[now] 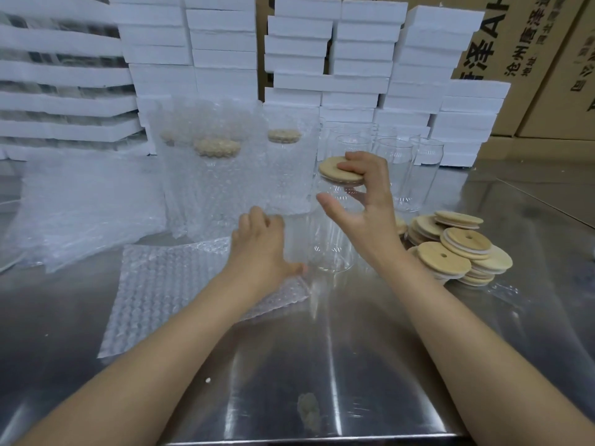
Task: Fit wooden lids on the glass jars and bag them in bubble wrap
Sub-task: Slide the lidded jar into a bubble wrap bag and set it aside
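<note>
A clear glass jar (328, 243) stands upright on the steel table in the middle of the view. A round wooden lid (335, 169) lies tilted on its mouth, and my right hand (363, 201) holds that lid with the fingers over its top and the thumb spread below. My left hand (260, 249) grips the mouth of a flat bubble wrap bag (170, 284) right beside the jar's base. Three jars with lids (219, 175) stand bagged in bubble wrap behind.
A pile of wooden lids (457, 249) lies to the right of the jar. Several bare jars (405, 169) stand at the back right. A heap of bubble wrap bags (80, 204) sits left. White foam blocks (322, 59) and cardboard boxes (541, 59) line the back.
</note>
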A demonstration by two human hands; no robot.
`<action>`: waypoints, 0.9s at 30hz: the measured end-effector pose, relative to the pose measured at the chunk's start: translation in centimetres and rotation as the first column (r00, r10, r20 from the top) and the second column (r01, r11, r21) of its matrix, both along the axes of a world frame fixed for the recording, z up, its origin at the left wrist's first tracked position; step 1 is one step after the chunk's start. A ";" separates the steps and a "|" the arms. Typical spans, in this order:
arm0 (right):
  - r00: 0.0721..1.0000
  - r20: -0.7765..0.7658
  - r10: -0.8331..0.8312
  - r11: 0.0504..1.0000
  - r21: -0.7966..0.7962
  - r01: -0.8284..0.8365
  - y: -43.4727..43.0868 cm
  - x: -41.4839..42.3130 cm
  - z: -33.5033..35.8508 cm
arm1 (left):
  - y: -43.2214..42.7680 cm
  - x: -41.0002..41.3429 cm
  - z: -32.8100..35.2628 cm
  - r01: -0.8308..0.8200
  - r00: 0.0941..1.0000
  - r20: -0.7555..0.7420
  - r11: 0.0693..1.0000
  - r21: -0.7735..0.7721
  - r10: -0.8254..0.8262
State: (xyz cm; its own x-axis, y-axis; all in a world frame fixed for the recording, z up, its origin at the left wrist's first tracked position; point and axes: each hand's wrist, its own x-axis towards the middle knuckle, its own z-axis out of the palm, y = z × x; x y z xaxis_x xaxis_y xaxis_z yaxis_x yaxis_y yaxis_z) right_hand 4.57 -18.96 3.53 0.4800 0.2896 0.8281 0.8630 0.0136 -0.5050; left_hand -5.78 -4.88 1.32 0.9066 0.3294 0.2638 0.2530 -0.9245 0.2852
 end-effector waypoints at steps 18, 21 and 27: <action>0.946 -0.320 -0.046 0.979 0.173 0.106 -0.9 1.3 -1.2 | 2.0 0.3 0.7 -0.072 0.995 0.031 0.893 -0.445 0.096; 0.917 -0.395 -0.051 0.934 0.306 0.183 -1.3 1.6 -0.9 | 2.1 0.5 0.7 -0.048 0.990 0.075 0.780 -0.624 0.121; 0.869 -0.490 0.072 0.873 0.453 0.183 -1.1 1.6 -0.6 | 1.4 0.7 0.7 0.028 0.987 0.103 0.495 -0.869 0.125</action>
